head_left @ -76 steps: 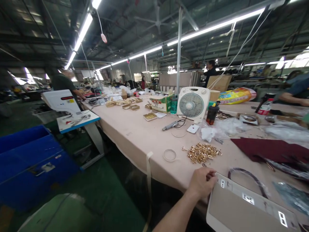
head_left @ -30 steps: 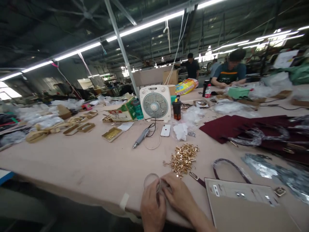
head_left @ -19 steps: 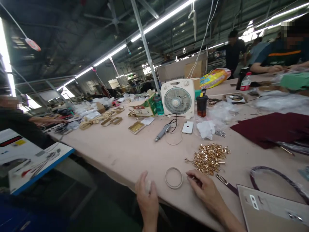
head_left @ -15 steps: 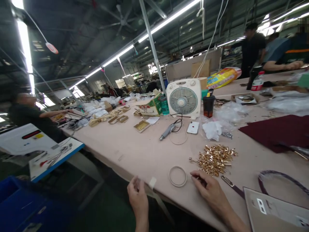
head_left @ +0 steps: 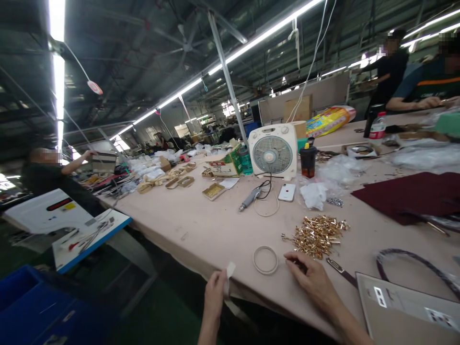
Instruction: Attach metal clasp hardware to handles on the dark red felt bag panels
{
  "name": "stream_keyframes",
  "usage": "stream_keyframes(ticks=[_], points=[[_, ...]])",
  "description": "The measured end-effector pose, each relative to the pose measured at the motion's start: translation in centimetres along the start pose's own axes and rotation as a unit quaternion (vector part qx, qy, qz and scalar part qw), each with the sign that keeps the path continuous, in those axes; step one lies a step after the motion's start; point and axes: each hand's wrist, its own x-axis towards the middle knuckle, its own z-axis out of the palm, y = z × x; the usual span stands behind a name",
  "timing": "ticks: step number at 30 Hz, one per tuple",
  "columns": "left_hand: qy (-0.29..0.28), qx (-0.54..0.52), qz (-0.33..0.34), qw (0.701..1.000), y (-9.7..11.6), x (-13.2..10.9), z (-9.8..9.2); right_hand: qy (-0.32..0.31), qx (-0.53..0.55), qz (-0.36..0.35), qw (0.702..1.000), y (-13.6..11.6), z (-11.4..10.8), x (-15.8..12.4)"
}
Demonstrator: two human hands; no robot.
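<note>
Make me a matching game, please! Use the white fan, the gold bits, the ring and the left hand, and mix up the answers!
Things:
1. fan
2. gold bits
3. pale ring
4. left hand

Where or how:
A. Lying between the left hand and the right hand
B. At the pale strip by the near edge of the table
C. White, standing upright
D. Spread in a loose, shiny heap

Right pairs: 1-C, 2-D, 3-A, 4-B
</note>
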Motion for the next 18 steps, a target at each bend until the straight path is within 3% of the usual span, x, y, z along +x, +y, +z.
stream_keyframes(ticks=[4,11,14,18], points=[[-0.082,0.058,0.069,0.993,1.0,-0.5,-1.1,0.000,0.007,-0.005,1.000,-0.6,-0.2,-0.2],[-0.064,0.139,0.259,0.954,4.0,-3.5,-1.3,0.009,0.017,-0.012,1.000,-1.7,-0.4,-0.6],[-0.091,0.104,0.267,0.954,5.8,-5.9,0.1,0.012,0.038,-0.010,0.999,-2.1,-0.4,-0.6],[-0.145,0.037,0.218,0.965,7.9,-9.0,2.0,0.025,0.101,0.027,0.994,-2.8,-1.3,-0.9]])
